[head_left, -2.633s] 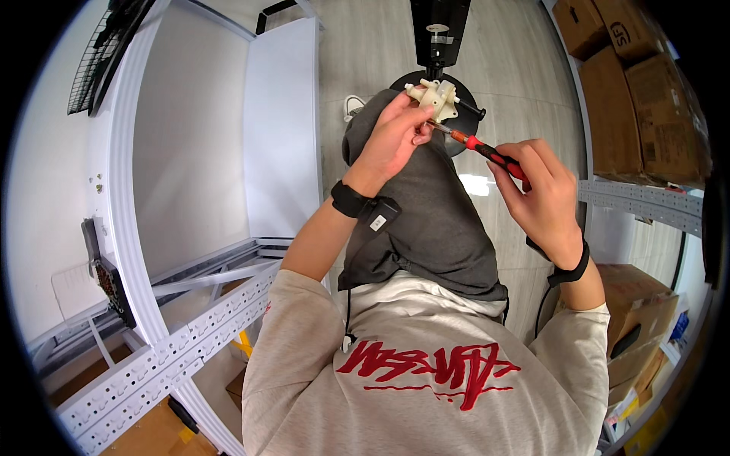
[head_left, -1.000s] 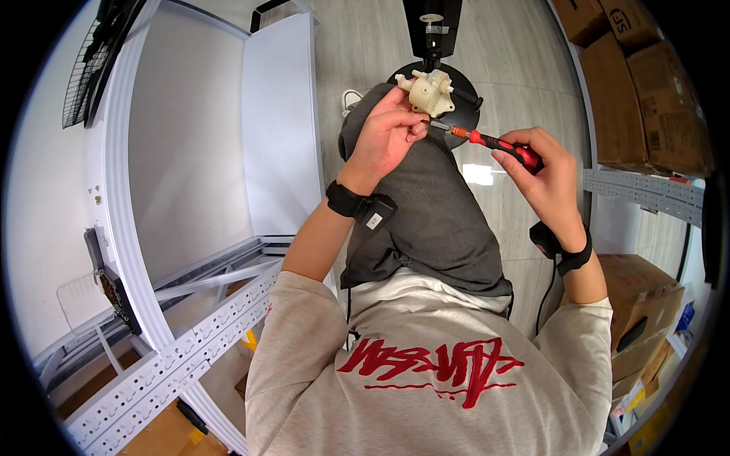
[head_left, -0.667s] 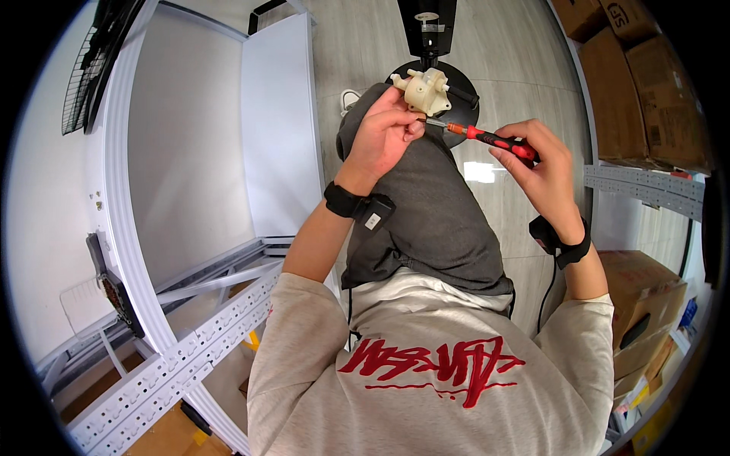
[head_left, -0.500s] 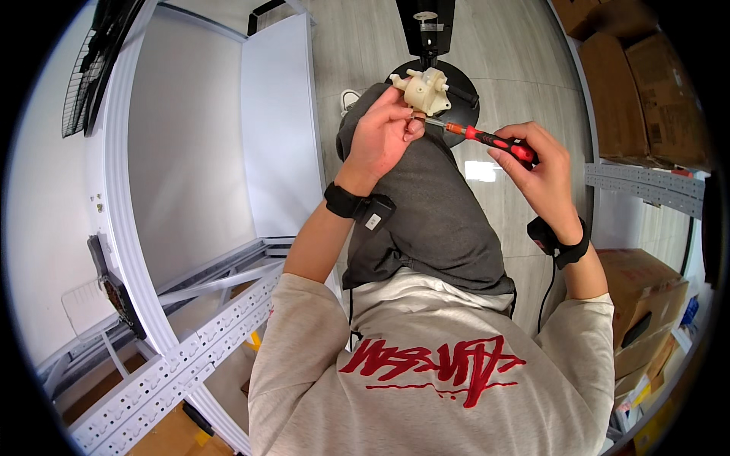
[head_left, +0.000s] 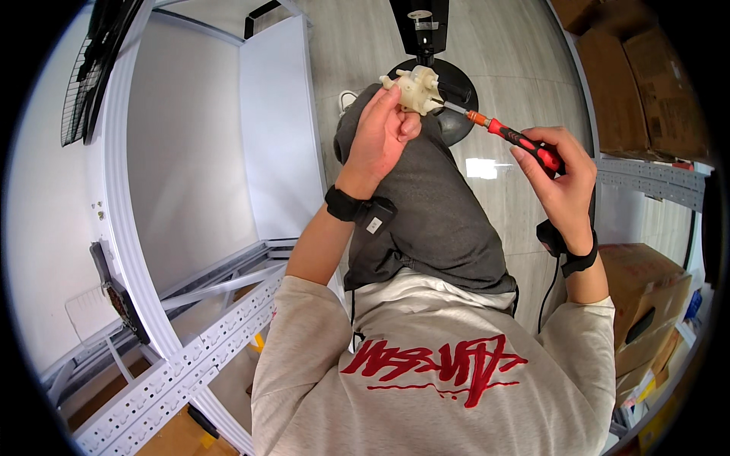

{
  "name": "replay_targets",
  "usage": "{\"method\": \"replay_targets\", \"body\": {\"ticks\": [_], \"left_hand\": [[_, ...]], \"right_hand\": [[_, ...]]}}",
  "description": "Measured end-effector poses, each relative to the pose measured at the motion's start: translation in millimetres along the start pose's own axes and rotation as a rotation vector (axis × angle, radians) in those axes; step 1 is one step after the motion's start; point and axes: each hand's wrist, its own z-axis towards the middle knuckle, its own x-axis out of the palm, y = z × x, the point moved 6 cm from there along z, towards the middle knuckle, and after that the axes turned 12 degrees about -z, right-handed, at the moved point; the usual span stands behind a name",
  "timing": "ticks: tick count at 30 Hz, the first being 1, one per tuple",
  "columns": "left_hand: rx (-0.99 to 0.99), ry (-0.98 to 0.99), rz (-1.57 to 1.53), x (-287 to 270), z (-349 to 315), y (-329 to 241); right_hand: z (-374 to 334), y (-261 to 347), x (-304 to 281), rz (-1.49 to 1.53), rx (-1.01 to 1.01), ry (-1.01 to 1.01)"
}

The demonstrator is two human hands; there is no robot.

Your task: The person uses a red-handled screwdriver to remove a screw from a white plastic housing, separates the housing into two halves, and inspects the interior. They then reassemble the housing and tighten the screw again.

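Note:
My left hand [head_left: 380,144] is closed round the near left side of a cream-coloured plastic housing [head_left: 416,90] with short pipe stubs and small lugs. In my right hand [head_left: 564,178] is a screwdriver [head_left: 525,144] with a red and black handle and an orange collar. Its steel shaft points up and left, and the tip is at the housing's lower right edge. Whether the tip sits in a screw is too small to tell. Part of the housing is hidden behind my left fingers.
Beyond the housing stands a black round base [head_left: 456,125] with a black post [head_left: 420,26]. A white metal shelf frame [head_left: 175,357] runs along my left. Cardboard boxes [head_left: 639,304] sit on my right, with more on a rack further off. My grey-trousered leg [head_left: 433,220] is below my hands.
The screwdriver and my right hand have moved to the right, so more of the shaft shows. The housing has shifted slightly left and turned a little in my left hand.

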Motion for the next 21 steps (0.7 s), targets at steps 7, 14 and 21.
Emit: {"method": "replay_targets", "body": {"ticks": [7,14,21], "left_hand": [[0.053,-0.044,0.065,2.9,-1.8,-0.5],[0.041,-0.038,0.042,6.1,-1.8,-1.3],[0.032,-0.019,0.046,5.8,-1.5,-0.8]], "right_hand": [[1.9,0.5,-1.5,-0.018,-0.005,-0.083],[6.0,3.6,2.4,-0.028,-0.049,-0.097],[6.1,2.6,5.8,-0.016,-0.048,-0.089]]}}
